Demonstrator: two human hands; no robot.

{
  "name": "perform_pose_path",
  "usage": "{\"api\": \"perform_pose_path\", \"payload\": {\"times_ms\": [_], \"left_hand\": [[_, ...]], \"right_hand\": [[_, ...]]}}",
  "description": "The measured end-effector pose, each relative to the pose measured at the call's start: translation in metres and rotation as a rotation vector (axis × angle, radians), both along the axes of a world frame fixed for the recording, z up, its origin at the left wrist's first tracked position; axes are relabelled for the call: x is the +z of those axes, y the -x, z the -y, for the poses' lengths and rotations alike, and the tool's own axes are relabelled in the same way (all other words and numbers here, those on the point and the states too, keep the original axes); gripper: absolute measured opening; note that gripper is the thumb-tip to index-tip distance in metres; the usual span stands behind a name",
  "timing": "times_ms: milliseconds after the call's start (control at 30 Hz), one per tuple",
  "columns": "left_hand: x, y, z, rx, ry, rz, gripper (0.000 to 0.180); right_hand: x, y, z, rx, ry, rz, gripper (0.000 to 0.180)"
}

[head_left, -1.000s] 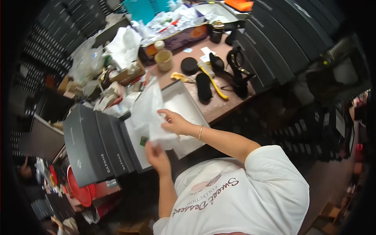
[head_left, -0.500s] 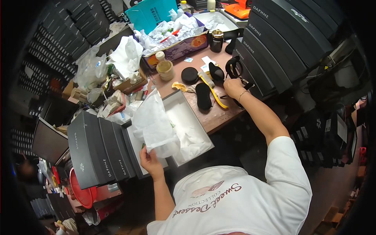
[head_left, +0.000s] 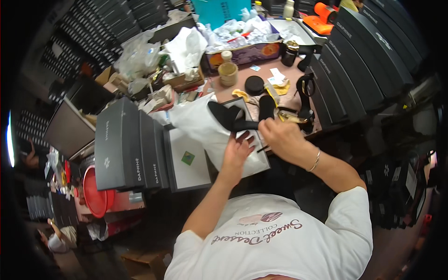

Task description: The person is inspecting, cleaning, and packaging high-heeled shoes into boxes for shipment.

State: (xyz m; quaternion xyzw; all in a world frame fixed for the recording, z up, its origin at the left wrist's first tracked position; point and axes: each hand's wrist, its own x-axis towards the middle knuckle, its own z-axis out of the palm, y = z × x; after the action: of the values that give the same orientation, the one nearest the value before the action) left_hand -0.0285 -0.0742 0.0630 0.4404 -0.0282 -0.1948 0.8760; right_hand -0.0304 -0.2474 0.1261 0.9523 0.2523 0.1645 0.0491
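Observation:
My right hand (head_left: 283, 140) is closed around a black high-heeled shoe (head_left: 223, 115), holding it above an open shoe box (head_left: 267, 164). Just below the shoe is my left hand (head_left: 238, 156), fingers spread; whether they touch the shoe is unclear. White tissue paper (head_left: 186, 114) drapes over the box. To its left lies the box lid (head_left: 179, 140), with a small green sticker (head_left: 188, 157) inside. Another black strappy shoe (head_left: 305, 95) stands on the table right of my right hand. Gold-coloured trim shows near my right fingers.
Left are stacked dark shoe boxes (head_left: 119, 144); a taller stack (head_left: 359, 60) rises at right. On the table are a black round tin (head_left: 255, 85), a yellow-handled brush (head_left: 272, 94), a jar (head_left: 228, 73) and a dark bottle (head_left: 290, 53). Behind is a paper-filled carton (head_left: 249, 53).
My right hand has come left from the table's right side, bringing one black shoe over the box. My left hand has let go of the tissue paper and moved right, under the shoe.

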Motion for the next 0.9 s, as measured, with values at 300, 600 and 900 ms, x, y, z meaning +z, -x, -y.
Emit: {"api": "perform_pose_path", "payload": {"times_ms": [300,600,900], "left_hand": [[-0.025,-0.007,-0.025,0.380,0.055,-0.211,0.016],[-0.027,0.029,0.004,-0.045,-0.303,0.299,0.045],[-0.085,0.020,-0.069,0.345,-1.525,0.943,0.051]], "right_hand": [[0.027,0.060,-0.010,0.215,-0.576,-0.047,0.066],[-0.041,0.052,0.020,-0.072,-0.654,-0.754,0.086],[-0.028,0.087,0.061,-0.020,-1.568,-1.439,0.089]]}}
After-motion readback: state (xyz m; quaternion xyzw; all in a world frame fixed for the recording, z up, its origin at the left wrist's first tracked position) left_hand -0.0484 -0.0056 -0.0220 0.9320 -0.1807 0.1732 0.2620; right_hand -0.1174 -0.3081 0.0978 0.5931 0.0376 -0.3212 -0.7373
